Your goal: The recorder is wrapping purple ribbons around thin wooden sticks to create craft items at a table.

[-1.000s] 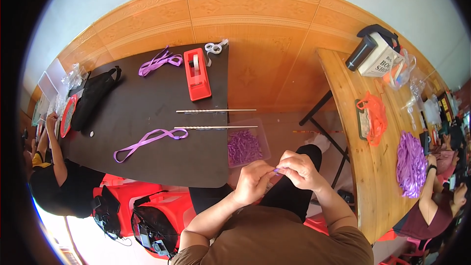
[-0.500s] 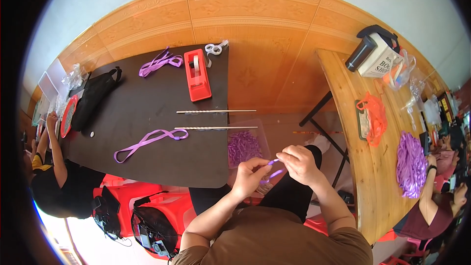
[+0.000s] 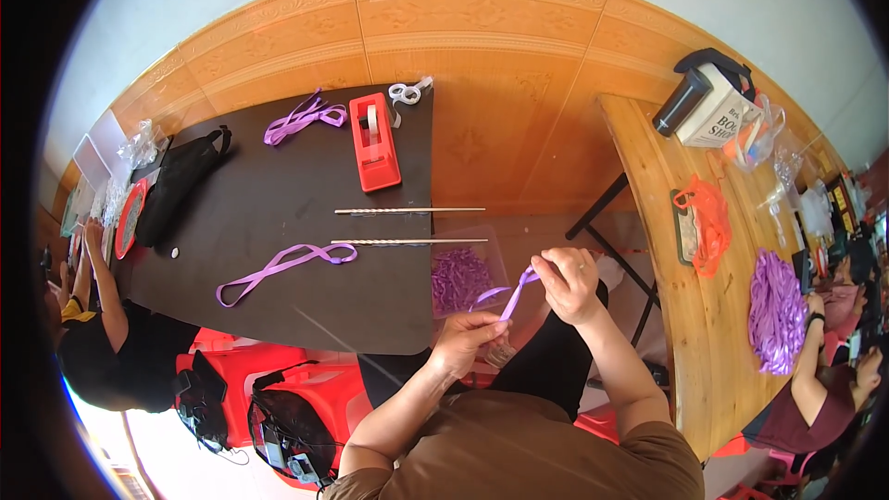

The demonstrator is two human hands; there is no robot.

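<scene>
Between my two hands a purple ribbon strap is stretched at a slant above my lap. My left hand pinches its lower end. Up and to the right, my right hand grips the upper end between thumb and fingers. A loose part of the strap curves off to the left. Just beyond my hands, a clear plastic bin holds a heap of purple straps. On the dark table to the left lies a looped purple lanyard, near two thin metal rods that overhang the table edge.
The dark table carries a red tape dispenser, scissors, another purple strap bundle and a black pouch. On the wooden table are a purple strap pile and an orange bag. Other people sit at both sides.
My right hand has moved up and away, drawing the strap out between my hands. The left hand has shifted slightly down and toward me, still pinching it.
</scene>
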